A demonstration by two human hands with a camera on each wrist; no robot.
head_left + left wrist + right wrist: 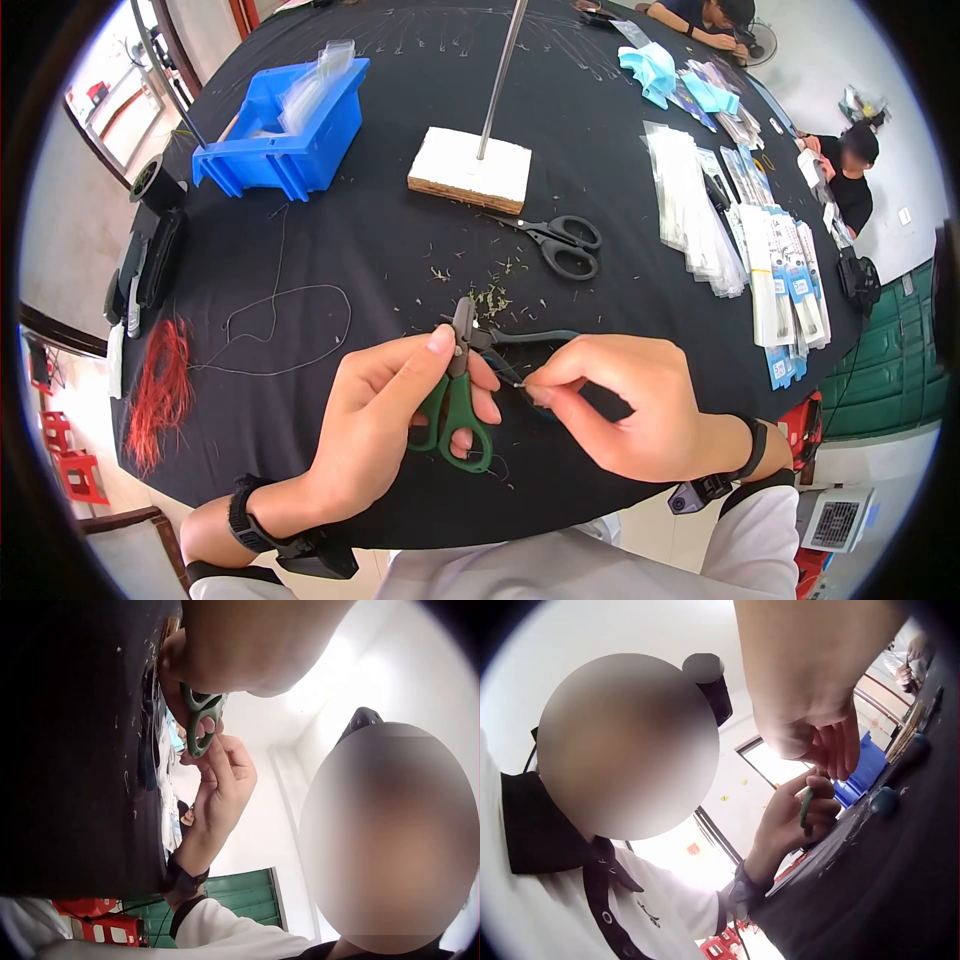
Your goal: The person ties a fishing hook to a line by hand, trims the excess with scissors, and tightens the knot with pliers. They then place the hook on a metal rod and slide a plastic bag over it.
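My left hand (370,425) grips green-handled scissors (462,405), thumb along the pivot and fingers beneath, with the blades pointing away from me. Close to the right of them, my right hand (640,400) pinches a tiny, thin thing (517,384) between thumb and forefinger; it is too small to tell its kind. Dark-handled pliers (535,337) lie behind the fingers, partly covered by them. In the left wrist view the green handle loops (201,727) hang below the left fingers, and the right hand (229,780) is right beside them.
Black scissors (570,247) lie beyond scattered clippings (490,300). A white block (470,165) holds an upright metal rod (500,80). At left are a blue bin (330,150), red threads (160,390) and a looped line (280,290); packets (785,270) fill the right.
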